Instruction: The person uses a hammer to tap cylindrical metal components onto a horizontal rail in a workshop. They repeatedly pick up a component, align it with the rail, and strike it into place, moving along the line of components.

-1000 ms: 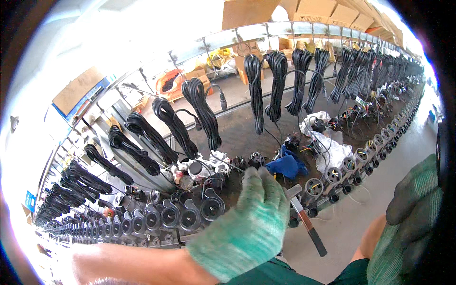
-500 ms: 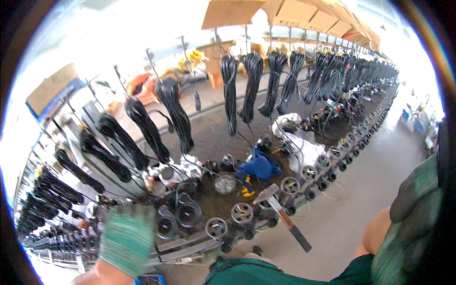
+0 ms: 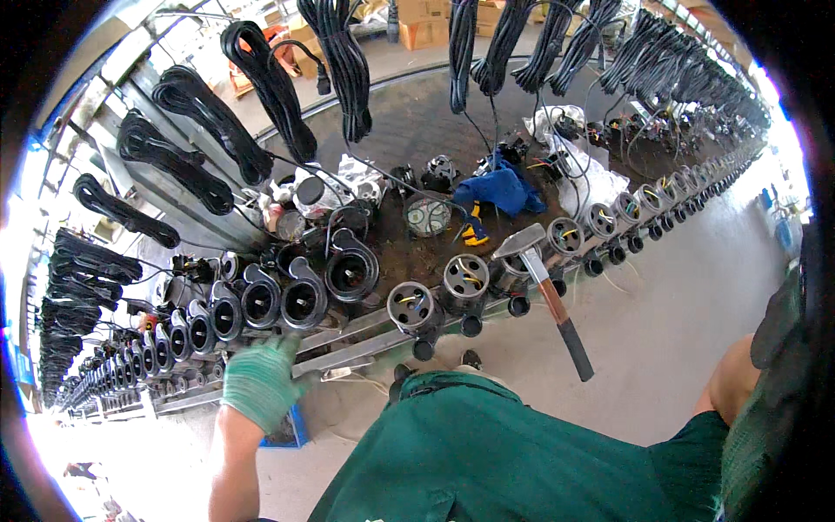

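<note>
My left hand (image 3: 263, 378), in a green striped glove, is by the bench's front edge, just below a row of black round pump housings (image 3: 303, 297). Its thumb and fingers stand apart, and I see nothing in them. My right hand (image 3: 770, 426), also gloved, is raised close at the right rim; its fingers are cut off and blurred. A hammer (image 3: 552, 298) with a wood-and-black handle rests across the round grey motor bodies (image 3: 465, 277), its handle jutting past the edge. Beside it are a blue cloth (image 3: 500, 191) and a yellow-and-black tool (image 3: 475, 228).
Coiled black cables (image 3: 339, 70) hang in a row above the bench (image 3: 409, 113). White bags (image 3: 587, 183) and a clear round disc (image 3: 427, 214) lie on it. A blue crate (image 3: 287, 431) stands on the floor below my left hand. Cardboard boxes (image 3: 424, 22) are behind.
The view has tilted down, showing more of the bench edge and floor. My left hand, blurred over the bench before, is now at its front edge. The hammer stays on the motor bodies.
</note>
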Demonstrator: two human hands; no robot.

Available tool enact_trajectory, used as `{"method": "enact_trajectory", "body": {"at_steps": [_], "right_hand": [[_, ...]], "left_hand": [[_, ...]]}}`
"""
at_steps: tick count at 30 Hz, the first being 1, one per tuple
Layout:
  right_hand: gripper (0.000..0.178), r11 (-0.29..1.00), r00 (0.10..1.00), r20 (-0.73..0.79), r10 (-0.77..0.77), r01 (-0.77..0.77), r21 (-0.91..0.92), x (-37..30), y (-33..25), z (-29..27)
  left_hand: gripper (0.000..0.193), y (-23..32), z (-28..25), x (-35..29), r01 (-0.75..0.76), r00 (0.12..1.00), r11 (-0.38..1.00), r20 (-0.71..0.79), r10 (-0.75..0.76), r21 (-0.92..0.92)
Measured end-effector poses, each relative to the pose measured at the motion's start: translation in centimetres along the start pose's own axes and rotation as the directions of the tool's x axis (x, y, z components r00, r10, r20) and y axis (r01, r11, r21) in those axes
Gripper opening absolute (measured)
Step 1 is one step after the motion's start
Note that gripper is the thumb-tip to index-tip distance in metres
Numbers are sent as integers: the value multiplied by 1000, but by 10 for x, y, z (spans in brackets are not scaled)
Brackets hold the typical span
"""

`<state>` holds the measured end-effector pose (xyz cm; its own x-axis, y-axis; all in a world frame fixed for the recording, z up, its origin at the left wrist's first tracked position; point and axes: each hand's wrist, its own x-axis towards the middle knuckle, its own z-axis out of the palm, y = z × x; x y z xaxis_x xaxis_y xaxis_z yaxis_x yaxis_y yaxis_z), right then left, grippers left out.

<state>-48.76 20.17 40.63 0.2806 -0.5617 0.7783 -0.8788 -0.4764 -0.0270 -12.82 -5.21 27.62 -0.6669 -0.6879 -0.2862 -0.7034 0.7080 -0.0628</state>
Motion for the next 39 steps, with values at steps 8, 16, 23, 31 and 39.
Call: {"method": "enact_trajectory", "body": {"at_steps": [8,16,23,31,39], "right_hand": [[49,939,914,216,343,-342,-44,-5,26,34],[58,431,107,537,836,-735,-524,-220,80,190],[35,301,216,410,886,-941,-155,-258,93,213],[16,-260,-99,704,703,-958,125,-193,33,219],[17,-28,-32,737,675,-999,-17,-170,10,286]], "left_hand": [[67,29,87,28,-22,994,936,88,57,-351],[78,48,188,62,84,993,653,6,-121,-752],[73,77,189,105,-238,915,542,-373,-152,-806],[48,86,167,161,-333,901,788,-422,102,-518],[9,29,108,135,-321,924,926,-283,259,-201]]}}
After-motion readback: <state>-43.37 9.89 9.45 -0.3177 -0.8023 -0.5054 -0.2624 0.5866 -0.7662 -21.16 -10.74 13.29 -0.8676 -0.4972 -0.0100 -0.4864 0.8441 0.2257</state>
